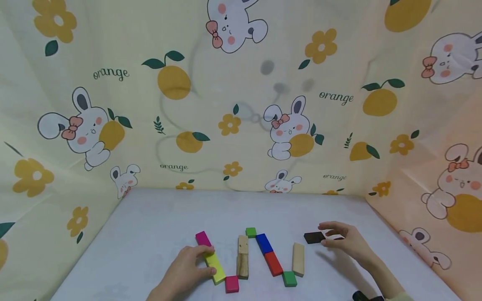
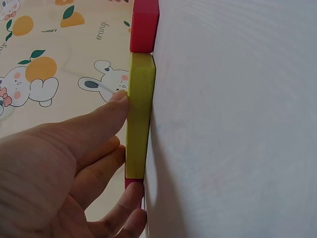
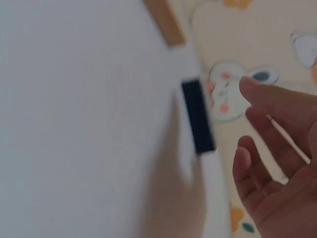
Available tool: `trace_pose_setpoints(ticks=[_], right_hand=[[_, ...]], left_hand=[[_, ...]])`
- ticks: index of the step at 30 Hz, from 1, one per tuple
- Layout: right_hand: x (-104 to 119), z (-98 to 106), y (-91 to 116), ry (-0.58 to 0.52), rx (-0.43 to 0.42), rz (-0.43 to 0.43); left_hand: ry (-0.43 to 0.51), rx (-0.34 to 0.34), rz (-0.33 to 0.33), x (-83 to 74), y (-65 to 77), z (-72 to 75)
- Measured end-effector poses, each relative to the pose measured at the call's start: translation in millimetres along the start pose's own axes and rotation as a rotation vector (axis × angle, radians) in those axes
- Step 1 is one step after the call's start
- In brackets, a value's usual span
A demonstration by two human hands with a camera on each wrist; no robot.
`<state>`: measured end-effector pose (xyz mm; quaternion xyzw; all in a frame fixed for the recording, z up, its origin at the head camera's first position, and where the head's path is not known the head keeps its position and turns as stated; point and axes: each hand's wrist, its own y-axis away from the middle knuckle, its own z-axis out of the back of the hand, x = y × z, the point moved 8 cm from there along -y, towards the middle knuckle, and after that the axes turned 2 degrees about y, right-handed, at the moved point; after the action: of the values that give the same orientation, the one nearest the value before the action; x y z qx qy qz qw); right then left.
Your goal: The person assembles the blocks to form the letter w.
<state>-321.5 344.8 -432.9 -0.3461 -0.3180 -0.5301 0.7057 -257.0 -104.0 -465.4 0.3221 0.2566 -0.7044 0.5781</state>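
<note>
My left hand [image 1: 186, 265] rests over a yellow block [image 1: 215, 269], its thumb and fingertips touching it. Beyond the yellow one lies a magenta block [image 1: 202, 238], in line with it; a pinkish-red square block [image 1: 232, 284] sits at the near end. In the left wrist view the thumb is on the edge of the yellow block [image 2: 140, 119], with the lower fingers by the magenta one. My right hand [image 1: 346, 240] hovers at the right end of a black block [image 1: 313, 238], thumb and fingers spread. The right wrist view shows that black block [image 3: 198, 116] apart from the fingers.
Two wooden blocks [image 1: 242, 266] lie end to end mid-table, with a green block [image 1: 250, 233] at their far end. A blue block [image 1: 264, 243] and a red block [image 1: 273, 264] slant down to another green block [image 1: 289, 279]. Beside it is a pale wooden block [image 1: 298, 259]. Patterned cloth [image 1: 241, 104] surrounds the white table.
</note>
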Motion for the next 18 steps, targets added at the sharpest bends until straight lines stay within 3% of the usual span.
trace_pose_setpoints(ticks=[7, 12, 18], right_hand=[[-27, 3, -23, 0.079, 0.099, -0.046], [-33, 1, -28, 0.037, 0.165, -0.051], [-40, -3, -31, 0.026, 0.18, -0.067]], left_hand=[[-0.002, 0.0, 0.0, 0.3, 0.6, 0.8], [0.003, 0.007, -0.001, -0.3, 0.3, 0.0], [0.002, -0.001, -0.008, 0.2, 0.2, 0.1]])
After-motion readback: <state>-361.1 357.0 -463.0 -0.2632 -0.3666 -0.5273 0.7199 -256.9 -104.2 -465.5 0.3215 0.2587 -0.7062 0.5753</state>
